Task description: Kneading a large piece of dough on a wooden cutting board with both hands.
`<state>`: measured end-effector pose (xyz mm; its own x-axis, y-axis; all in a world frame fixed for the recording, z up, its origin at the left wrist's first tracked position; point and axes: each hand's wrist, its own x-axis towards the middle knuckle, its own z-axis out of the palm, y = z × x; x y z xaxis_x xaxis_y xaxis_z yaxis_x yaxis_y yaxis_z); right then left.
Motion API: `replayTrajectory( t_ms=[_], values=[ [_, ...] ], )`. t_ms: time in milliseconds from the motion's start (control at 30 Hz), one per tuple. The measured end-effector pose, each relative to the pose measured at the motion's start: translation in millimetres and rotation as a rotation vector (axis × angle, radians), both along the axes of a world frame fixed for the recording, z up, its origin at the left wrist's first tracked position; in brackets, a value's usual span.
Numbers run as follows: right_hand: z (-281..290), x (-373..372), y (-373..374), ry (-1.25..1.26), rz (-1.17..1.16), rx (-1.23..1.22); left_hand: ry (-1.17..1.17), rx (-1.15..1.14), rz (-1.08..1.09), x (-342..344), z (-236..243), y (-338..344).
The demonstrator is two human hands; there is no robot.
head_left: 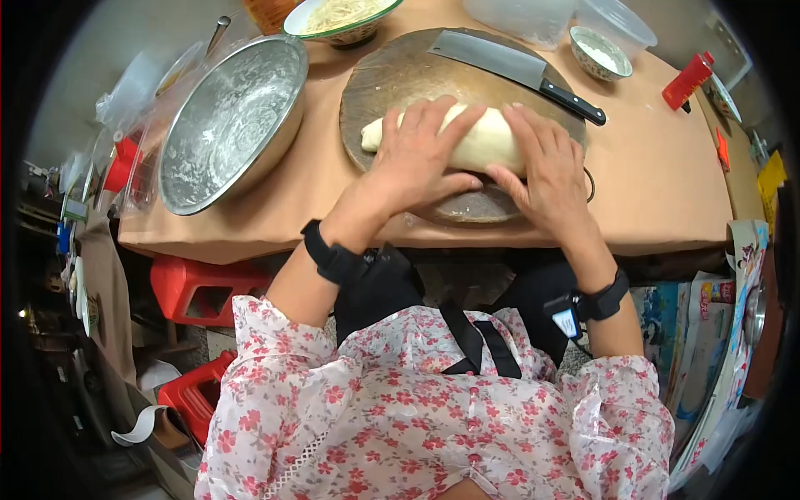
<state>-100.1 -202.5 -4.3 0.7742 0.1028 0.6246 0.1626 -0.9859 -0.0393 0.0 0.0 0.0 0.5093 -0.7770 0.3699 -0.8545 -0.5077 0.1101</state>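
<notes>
Left hand (417, 162) and right hand (554, 177) rest, fingers spread, on a pale dough roll (486, 143) atop a round board (387, 77). Leftward, a metal bowl (271, 148) is streaked white inside; beyond, a green-rimmed bowl (354, 36) holds pale shreds (337, 14), a small bowl (593, 68) white powder (602, 57).

One wide fisheye looks steeply down from the wearer's head, close above the table (648, 171).

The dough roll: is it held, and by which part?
Dough roll: left hand over its left part, right hand on its right end; gripped or merely pressed, I can't tell.
</notes>
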Motion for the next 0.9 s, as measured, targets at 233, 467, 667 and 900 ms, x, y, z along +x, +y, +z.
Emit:
replayTrajectory(
  t_ms=[233,467,667,900],
  values=[
    [9,36,-30,0.264,0.007,0.293,0.162,-0.023,-0.03,32,18,-27],
    [0,-25,4,0.119,0.02,0.115,0.005,-0.244,-0.078,-15,-5,-1],
    [-7,-53,20,-0.02,0.133,0.07,-0.096,-0.279,-0.106,-39,-1,14],
    [10,-19,0,0.163,0.098,0.152,0.295,-0.095,-0.13,9,25,-5]
  ],
)
